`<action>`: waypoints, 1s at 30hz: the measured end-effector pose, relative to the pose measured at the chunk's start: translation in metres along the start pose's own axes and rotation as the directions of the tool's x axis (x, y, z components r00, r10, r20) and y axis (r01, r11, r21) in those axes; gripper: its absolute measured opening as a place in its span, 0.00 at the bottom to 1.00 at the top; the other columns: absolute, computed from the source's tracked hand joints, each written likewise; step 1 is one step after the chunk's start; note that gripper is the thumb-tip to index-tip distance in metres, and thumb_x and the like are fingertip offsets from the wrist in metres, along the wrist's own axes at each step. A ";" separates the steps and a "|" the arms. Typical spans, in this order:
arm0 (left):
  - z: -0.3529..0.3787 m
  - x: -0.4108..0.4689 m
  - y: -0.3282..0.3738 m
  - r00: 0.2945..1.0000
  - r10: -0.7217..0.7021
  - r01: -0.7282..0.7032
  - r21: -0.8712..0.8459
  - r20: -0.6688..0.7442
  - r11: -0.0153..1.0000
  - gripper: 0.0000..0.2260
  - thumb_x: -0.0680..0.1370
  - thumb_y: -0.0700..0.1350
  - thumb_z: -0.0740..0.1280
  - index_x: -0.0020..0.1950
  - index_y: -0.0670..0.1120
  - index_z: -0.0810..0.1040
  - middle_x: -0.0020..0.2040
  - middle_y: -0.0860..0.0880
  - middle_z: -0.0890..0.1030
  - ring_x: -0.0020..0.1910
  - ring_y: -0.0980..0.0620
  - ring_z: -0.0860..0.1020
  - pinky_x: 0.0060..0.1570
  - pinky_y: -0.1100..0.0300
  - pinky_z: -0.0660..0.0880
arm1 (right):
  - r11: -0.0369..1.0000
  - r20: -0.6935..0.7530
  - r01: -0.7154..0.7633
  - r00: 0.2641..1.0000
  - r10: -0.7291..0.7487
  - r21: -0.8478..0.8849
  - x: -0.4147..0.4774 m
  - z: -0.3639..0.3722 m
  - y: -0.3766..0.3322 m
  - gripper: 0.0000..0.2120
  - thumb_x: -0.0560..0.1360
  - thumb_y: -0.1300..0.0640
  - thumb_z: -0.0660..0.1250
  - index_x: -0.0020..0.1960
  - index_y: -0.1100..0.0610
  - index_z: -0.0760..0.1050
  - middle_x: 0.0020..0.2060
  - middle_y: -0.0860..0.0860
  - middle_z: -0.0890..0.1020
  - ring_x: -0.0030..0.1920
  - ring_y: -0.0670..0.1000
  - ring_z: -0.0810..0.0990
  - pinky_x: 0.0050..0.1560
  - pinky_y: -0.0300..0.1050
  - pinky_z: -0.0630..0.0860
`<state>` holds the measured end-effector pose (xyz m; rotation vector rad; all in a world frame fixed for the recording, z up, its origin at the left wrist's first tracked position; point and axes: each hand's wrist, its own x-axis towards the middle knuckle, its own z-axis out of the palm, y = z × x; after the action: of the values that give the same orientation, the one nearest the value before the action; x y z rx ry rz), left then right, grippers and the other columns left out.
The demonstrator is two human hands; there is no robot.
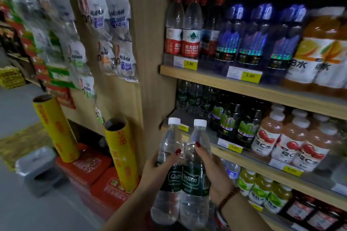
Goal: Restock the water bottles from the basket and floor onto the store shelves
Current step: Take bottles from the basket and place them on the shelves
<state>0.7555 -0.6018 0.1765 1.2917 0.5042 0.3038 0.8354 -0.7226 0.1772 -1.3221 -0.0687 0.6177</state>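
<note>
Place: a small grocery shop.
Shelves (pixel 212 77): wooden, right of and above the fingers (pixel 202 154), packed with rows of bottled drinks (pixel 250 33).
Price tags (pixel 190 64): yellow, along the shelf edges.
Snack packets (pixel 117 22): hanging, upper left of the fingers.

Left hand (pixel 159 169): thumbnail painted dark red.
Right hand (pixel 216 172): thumbnail painted dark red.
Right wrist: brown beaded bracelet (pixel 228 196).

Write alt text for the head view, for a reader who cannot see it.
The left hand and right hand each grip a green-labelled water bottle, the left bottle beside the right bottle, in front of a drinks shelf. Similar bottles stand at that shelf's back left, with bare space before them.
</note>
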 end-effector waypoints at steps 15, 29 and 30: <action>-0.067 0.109 0.012 0.998 -0.064 0.063 0.054 0.011 0.997 0.14 0.69 0.48 0.71 0.53 0.47 0.79 0.40 0.48 0.86 0.38 0.51 0.85 0.32 0.63 0.78 | 0.998 -0.172 -0.064 0.983 0.058 -0.030 0.138 0.038 -0.018 0.30 0.61 0.35 0.75 0.55 0.53 0.79 0.47 0.55 0.86 0.50 0.58 0.83 0.57 0.60 0.78; -0.085 0.165 0.004 0.968 -0.201 0.202 0.010 0.153 0.979 0.25 0.58 0.51 0.83 0.51 0.44 0.81 0.42 0.43 0.86 0.41 0.43 0.85 0.39 0.56 0.80 | 0.991 -0.413 0.085 0.910 -0.034 0.105 0.220 0.065 -0.066 0.55 0.54 0.35 0.78 0.72 0.57 0.61 0.61 0.54 0.76 0.61 0.59 0.76 0.64 0.62 0.72; -0.086 0.167 0.001 0.966 -0.208 0.210 0.004 0.155 0.978 0.27 0.58 0.52 0.83 0.52 0.44 0.81 0.43 0.43 0.86 0.43 0.43 0.85 0.40 0.55 0.80 | 0.987 -0.427 0.105 0.903 -0.042 0.125 0.228 0.066 -0.072 0.53 0.58 0.38 0.78 0.74 0.57 0.58 0.62 0.54 0.75 0.63 0.59 0.75 0.64 0.62 0.71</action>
<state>0.8540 -0.4487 0.1306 1.2272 0.5005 0.0300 1.0286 -0.5683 0.1936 -1.2793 0.2767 0.2541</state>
